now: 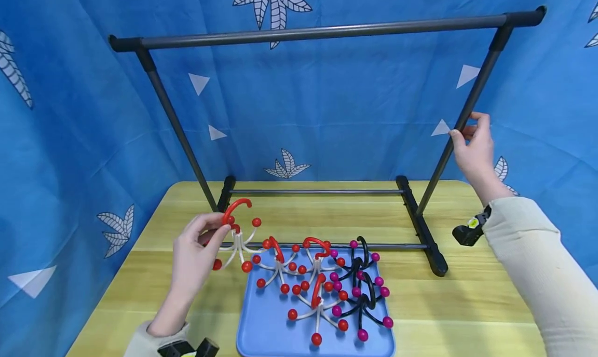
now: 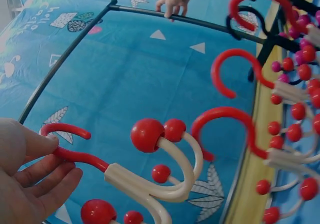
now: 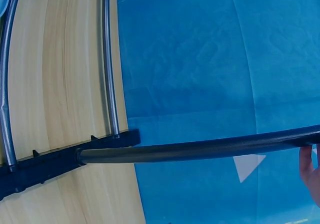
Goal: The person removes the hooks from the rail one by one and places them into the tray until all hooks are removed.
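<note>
In the head view my left hand [image 1: 192, 250] pinches the red hook of a white multi-prong hanger [image 1: 239, 240] with red ball tips. It is held left of the tray, with the prongs pointing down. The left wrist view shows thumb and fingers on the red hook [image 2: 82, 156], its curved end free. My right hand [image 1: 475, 152] grips the right upright [image 1: 481, 82] of a black garment rack, thumb in front and fingers behind. In the right wrist view only some fingers [image 3: 307, 166] show at the edge, against the black upright [image 3: 200, 151].
A blue tray [image 1: 268, 326] holds several similar hangers: white ones [image 1: 319, 310] with red hooks and black ones [image 1: 362, 305] with magenta balls. The rack's top bar [image 1: 327, 32] spans above, and its black foot [image 1: 422, 232] stands on the wooden table [image 1: 472, 305]. A blue patterned cloth [image 1: 327, 103] hangs behind.
</note>
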Demonstrator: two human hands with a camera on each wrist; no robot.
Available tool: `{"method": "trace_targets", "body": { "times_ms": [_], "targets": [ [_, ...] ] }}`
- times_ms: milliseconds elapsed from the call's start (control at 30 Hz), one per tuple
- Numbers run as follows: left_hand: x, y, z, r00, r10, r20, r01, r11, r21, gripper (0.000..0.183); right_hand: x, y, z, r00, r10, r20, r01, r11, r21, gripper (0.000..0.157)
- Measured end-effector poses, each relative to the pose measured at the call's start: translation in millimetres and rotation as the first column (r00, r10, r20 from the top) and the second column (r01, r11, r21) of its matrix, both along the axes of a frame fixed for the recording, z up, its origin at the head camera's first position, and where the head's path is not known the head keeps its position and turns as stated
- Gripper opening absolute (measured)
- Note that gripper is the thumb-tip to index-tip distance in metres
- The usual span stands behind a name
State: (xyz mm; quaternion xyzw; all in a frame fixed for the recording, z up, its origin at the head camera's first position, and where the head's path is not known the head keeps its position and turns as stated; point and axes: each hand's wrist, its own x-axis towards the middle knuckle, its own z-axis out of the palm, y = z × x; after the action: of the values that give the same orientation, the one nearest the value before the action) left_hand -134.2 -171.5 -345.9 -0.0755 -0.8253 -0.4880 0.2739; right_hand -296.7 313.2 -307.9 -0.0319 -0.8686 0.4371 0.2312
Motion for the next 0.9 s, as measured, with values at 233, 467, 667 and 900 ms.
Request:
{"method": "trace_targets", "body": {
  "times_ms": [233,467,667,900],
  "targets": [
    [20.1,3.0,-23.0,0.997,0.021,0.079,-0.024,0.999,0.037,0.019,-1.2,-1.3,-1.2,1.0,-0.001,-0.004,0.001,1.0,-0.001,0.044],
    [32.4,9.1,-43.6,0.981,-0.03,0.191,0.007,0.993,0.121,0.017,-0.8,-2.1,-1.0,1.0,-0.006,0.002,0.006,1.0,-0.012,0.046],
    [40.1,18.5,-61.8,0.956,-0.076,0.285,0.018,0.979,0.202,0.018,-0.4,-2.8,-0.6,1.0,-0.007,0.006,0.007,1.0,-0.018,0.045],
    [45.8,27.5,-79.4,0.89,-0.135,0.435,0.019,0.965,0.261,0.019,-0.4,-1.5,0.3,1.0,-0.004,0.006,0.004,1.0,-0.007,0.045]
  ]
}}
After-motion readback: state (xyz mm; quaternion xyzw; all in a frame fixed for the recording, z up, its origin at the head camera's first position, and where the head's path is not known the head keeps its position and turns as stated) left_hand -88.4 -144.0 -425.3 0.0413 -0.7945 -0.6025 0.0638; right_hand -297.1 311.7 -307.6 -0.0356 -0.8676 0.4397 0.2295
